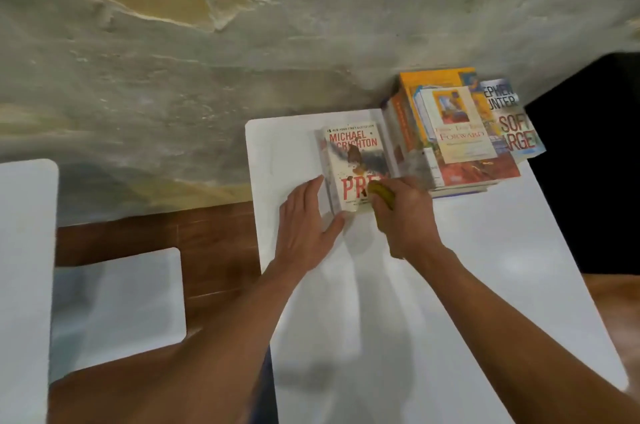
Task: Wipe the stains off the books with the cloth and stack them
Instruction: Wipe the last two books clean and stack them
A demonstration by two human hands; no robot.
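A white paperback with red lettering (pixel 355 160) lies flat on the white table (pixel 433 285), with brown stain marks near the middle of its cover. My left hand (pixel 306 219) rests with straight fingers against the book's left edge and near corner. My right hand (pixel 403 215) grips a yellow cloth (pixel 381 193) and presses it on the book's lower right part. A stack of several books (pixel 457 132) stands right of it at the table's far right corner, a pale "Forward" cover on top.
A rough grey wall rises right behind the table. A second white table (pixel 24 267) and a white seat (pixel 117 302) stand to the left over a brown floor. A dark object (pixel 588 163) fills the space to the right of the book stack.
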